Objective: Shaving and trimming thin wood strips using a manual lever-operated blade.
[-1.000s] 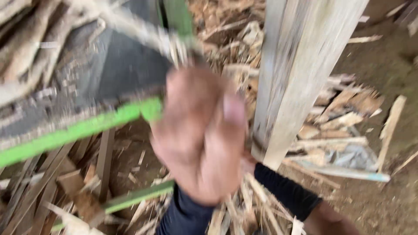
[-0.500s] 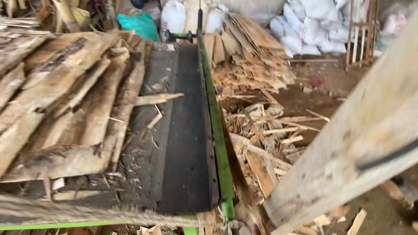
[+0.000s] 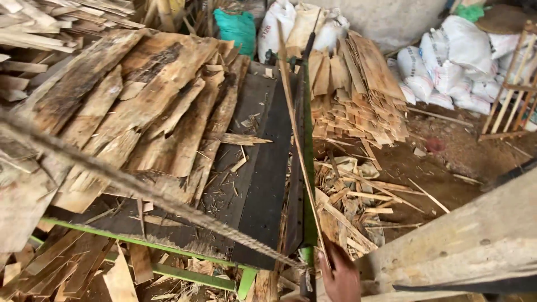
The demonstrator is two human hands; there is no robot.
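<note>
The right hand, gone from view half a second ago, now grips a thin wood strip lying along the green-edged table; left hand unseen

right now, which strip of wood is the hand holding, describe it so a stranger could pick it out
Find the dark table with green frame, piled with rough wood slabs on its left side. Along its right edge runs one long thin wood strip, its near end at the hand at the bottom. Unlike the broad flat slabs, it is a single narrow sliver reaching toward the white sacks.
</note>
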